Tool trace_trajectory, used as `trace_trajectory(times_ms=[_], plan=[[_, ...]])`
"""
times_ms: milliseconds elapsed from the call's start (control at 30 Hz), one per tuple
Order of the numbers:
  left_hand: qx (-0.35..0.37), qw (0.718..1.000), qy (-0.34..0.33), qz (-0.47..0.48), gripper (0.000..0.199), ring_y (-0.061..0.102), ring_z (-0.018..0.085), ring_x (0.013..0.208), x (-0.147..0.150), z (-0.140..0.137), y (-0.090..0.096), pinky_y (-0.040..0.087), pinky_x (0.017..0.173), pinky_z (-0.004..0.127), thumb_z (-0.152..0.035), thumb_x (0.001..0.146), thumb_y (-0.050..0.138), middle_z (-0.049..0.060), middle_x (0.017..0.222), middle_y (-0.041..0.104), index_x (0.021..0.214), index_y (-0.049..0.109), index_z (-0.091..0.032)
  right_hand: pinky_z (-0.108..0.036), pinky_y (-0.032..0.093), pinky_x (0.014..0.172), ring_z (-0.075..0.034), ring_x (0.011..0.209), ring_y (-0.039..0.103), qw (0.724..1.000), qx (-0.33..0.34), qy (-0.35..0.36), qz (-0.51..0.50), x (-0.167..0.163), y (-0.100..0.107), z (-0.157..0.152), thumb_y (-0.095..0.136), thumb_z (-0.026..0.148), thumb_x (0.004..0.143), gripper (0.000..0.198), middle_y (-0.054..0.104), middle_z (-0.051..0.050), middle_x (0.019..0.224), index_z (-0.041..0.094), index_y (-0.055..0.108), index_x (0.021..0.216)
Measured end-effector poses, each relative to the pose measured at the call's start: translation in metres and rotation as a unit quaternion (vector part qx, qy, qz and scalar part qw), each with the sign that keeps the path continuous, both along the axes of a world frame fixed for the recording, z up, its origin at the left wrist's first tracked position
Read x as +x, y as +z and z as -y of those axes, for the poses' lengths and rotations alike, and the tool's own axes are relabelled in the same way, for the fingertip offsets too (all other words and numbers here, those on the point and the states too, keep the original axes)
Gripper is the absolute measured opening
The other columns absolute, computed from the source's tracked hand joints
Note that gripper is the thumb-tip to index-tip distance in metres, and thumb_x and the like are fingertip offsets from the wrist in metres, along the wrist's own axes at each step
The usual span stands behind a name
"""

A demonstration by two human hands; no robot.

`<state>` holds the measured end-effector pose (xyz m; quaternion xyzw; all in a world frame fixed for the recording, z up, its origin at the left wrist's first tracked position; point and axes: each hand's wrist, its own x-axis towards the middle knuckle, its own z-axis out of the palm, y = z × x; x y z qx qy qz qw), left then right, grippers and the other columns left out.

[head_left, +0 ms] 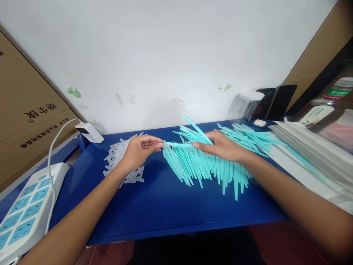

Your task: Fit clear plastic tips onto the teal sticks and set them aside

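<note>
My right hand (pixel 222 145) is closed on several turquoise eyebrow razors (pixel 197 129). One of them, a razor (pixel 182 145) pinched between thumb and finger, points left toward my other hand. At that razor's end, my left hand (pixel 145 149) pinches a small clear plastic cap (pixel 165 144); whether the cap is fully seated cannot be made out. Below and behind my right hand spreads a row of turquoise razors (pixel 187 165), many with their narrow ends toward me. A pile of clear caps (pixel 117 152) lies beside and under my left hand.
More razors (pixel 248 138) lie at the back right of the blue table (pixel 154 213). Beyond them are a clear jar (pixel 242 106), a dark phone (pixel 281 101) and a white earbud case (pixel 259 123). Stacked bags (pixel 314 147) stand right; a power strip (pixel 33 206) lies left.
</note>
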<state>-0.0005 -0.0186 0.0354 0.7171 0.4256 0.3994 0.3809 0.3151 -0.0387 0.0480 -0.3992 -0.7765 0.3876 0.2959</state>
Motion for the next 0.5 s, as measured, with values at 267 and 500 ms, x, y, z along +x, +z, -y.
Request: trace_trajectory(times_ms=[267, 500], plan=[[0.007, 1.000, 0.017, -0.003, 0.032, 0.076, 0.020, 0.079, 0.0000, 0.0008, 0.0005, 0.064, 0.078, 0.033, -0.042, 0.082, 0.085, 0.009, 0.091, 0.081, 0.099, 0.081, -0.016, -0.028, 0.034, 0.052, -0.011, 0.051, 0.044, 1.000, 0.010, -0.001, 0.009, 0.0016, 0.0018, 0.0010, 0.061, 0.062, 0.096, 0.052, 0.054, 0.002, 0.058, 0.020, 0.057, 0.065], [0.004, 1.000, 0.019, -0.003, 0.032, 0.075, 0.020, 0.078, -0.0008, 0.0006, 0.0010, 0.063, 0.076, 0.033, -0.043, 0.080, 0.086, 0.008, 0.088, 0.081, 0.097, 0.082, -0.016, -0.028, 0.036, 0.053, -0.012, 0.050, 0.047, 1.000, 0.008, 0.010, 0.012, 0.0029, -0.0013, -0.0010, 0.062, 0.061, 0.096, 0.050, 0.056, 0.001, 0.059, 0.019, 0.062, 0.067]])
